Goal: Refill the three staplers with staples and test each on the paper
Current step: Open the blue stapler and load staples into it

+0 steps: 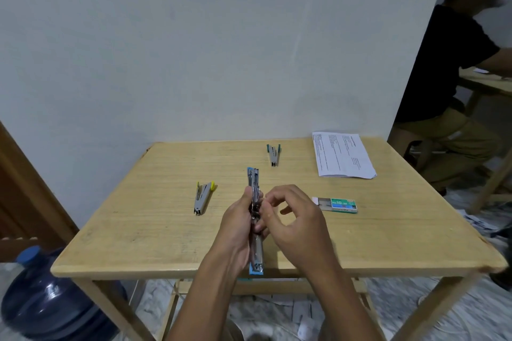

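Note:
A blue-trimmed stapler [255, 183] is swung fully open, stretched lengthways above the wooden table [155, 202]. My left hand [238, 225] grips it at its middle. My right hand [291, 219] has thumb and forefinger pinched together at the stapler's channel; whatever they hold is too small to see. A yellow-trimmed stapler [203, 197] lies shut to the left. A teal-trimmed stapler [274, 154] lies farther back. A green staple box [336, 204], its inner tray slid out leftward, sits to the right. Printed paper [342, 155] lies at the back right.
A white wall stands right behind the table. A blue water jug [47, 296] sits on the floor at the left. Another person [454, 86] sits at a second table on the right. Scraps of paper litter the floor below.

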